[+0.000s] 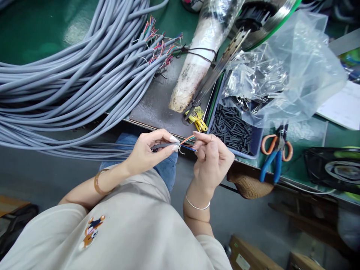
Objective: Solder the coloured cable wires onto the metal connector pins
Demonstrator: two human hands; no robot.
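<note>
My left hand point(149, 150) pinches the end of a grey cable point(164, 146) between thumb and fingers, just above my lap. Thin coloured wires point(188, 142), orange, green and blue, fan out of the cable's stripped end. My right hand point(212, 159) is closed on those wire tips, fingers pressed together, right beside the left hand. Both hands hover in front of the bench edge. A big bundle of grey cables point(78, 78) runs from the bench on the left down towards my left hand.
A blue tray of short black tubes point(232, 129) sits on the bench behind my right hand. Clear plastic bags point(281, 71) of metal parts lie over it. Blue pliers and orange scissors point(277, 152) lie to the right. A wrapped roll point(197, 63) stands centre.
</note>
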